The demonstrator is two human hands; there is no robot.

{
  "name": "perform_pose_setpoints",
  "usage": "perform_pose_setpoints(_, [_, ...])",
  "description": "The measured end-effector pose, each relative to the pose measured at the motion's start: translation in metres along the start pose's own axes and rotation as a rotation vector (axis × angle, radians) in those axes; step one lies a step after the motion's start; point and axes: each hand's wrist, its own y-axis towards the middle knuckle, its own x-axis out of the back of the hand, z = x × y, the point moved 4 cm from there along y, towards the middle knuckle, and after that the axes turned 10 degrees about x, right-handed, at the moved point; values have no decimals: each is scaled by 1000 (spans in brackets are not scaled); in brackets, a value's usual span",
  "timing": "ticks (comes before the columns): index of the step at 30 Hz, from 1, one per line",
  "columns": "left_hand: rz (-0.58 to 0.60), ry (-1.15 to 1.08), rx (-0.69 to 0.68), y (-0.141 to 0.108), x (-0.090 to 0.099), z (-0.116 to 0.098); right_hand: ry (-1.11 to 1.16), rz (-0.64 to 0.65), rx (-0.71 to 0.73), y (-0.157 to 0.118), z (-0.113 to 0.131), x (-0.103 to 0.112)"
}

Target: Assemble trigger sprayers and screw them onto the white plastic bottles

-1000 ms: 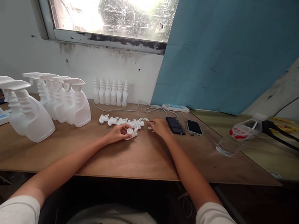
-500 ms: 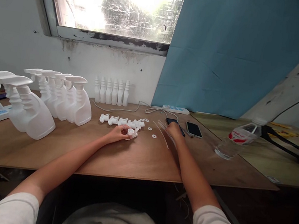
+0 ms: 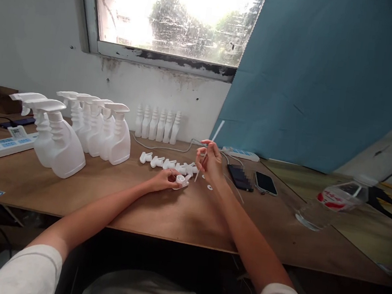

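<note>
Right hand [image 3: 211,161] up off the table [image 3: 152,215] now; half a second ago I had it low by the black phone [image 3: 240,177], at some loose tubes. It's swung left and lifted, one white tube [image 3: 219,131] pinched between thumb and fingers. Tube stands slanted, top end leaning right, bottom end just right of the spray head [image 3: 181,181] in the other hand; I see a small gap between them.

Left hand [image 3: 163,181] same as before: fingers closed round that spray head, near side of the table's middle, round opening facing up. Held spot barely differs, as far as I can tell.

Black phone was partly covered by the right hand, now I get it uncovered, grey phone [image 3: 266,184] to its right. Washers [image 3: 210,187] on the table sit close to the right hand, some hidden from me behind it. Loose tube [image 3: 237,194] lies right of the right wrist.

My view has turned a bit left, so more of the cardboard box [image 3: 3,100] shows far left. Row of spray heads [image 3: 157,162] unchanged, just beyond the left hand; spray bottles [image 3: 121,145] left, small bottles [image 3: 160,128] far by the wall, both unmoved
</note>
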Motion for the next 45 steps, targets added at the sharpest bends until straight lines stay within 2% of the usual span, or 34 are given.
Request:
perform_pose_setpoints(4, [14, -1, -3, -1, -1, -4, 85, -14, -80, -10, -6, -35])
perform_pose_setpoints(11, [-2, 21, -12, 2, 0, 0, 181, -42, -25, -5, -11, -53])
perform_pose_setpoints(20, [-8, 16, 0, 4, 0, 5, 109, -23, -88, -5, -26, -52])
perform_pose_setpoints(24, [-16, 26, 6, 4, 1, 5, 197, 88, -171, -7, -35, -49])
perform_pose_setpoints(27, [30, 57, -2, 2, 0, 3, 252, 160, -254, -14, -43, -47])
perform_pose_setpoints(33, [85, 55, -38, 1, 0, -3, 313, 59, -258, -20, -48, -44])
perform_pose_setpoints(37, [90, 14, -25, 3, -1, 2, 334, 56, -234, -25, -51, -52])
perform_pose_setpoints(41, [67, -67, 4, 6, -2, 7, 236, 66, -231, -33, -57, -64])
perform_pose_setpoints(45, [84, -44, 7, 5, -2, 4, 274, 6, -251, -32, -56, -59])
